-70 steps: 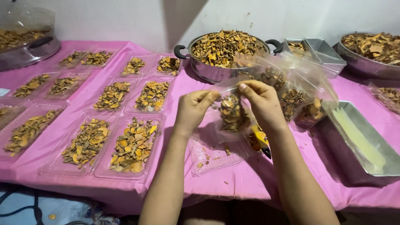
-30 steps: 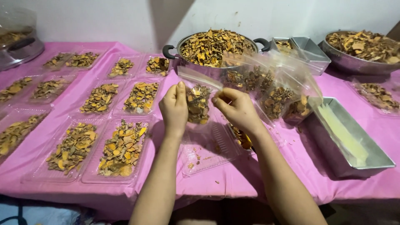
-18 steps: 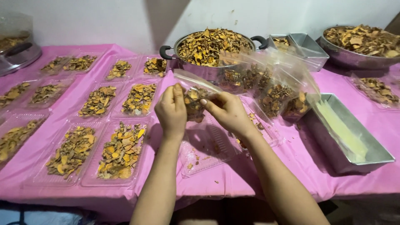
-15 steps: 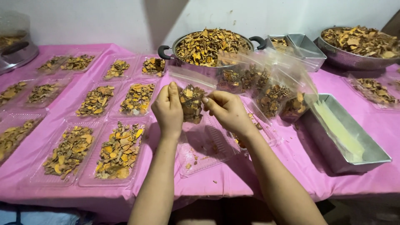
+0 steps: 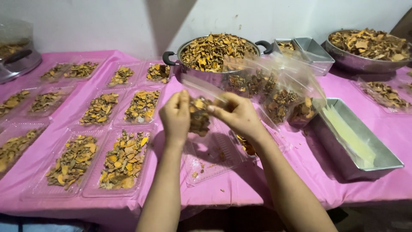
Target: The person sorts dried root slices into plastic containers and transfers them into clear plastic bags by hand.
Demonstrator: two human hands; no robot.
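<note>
Both my hands hold a small clear plastic bag (image 5: 200, 116) filled with dried yellow-brown slices, above the pink table. My left hand (image 5: 175, 117) grips the bag's left top corner. My right hand (image 5: 237, 115) pinches its top edge on the right. Below the bag lies an empty clear plastic tray (image 5: 214, 159). Just behind my right hand stand several filled clear bags (image 5: 279, 92). A large steel pot (image 5: 214, 53) heaped with the same slices stands behind them.
Rows of clear trays of slices (image 5: 124, 159) cover the table's left half. A steel rectangular pan (image 5: 356, 144) with pale sheets sits at right. A steel bowl of slices (image 5: 369, 47) and another pan (image 5: 309, 49) stand at the back right; a lidded container (image 5: 17, 56) stands far left.
My hands have shifted the bag slightly left and lower in view, my right fingers sliding along its top edge. The view has drifted a little leftward.
</note>
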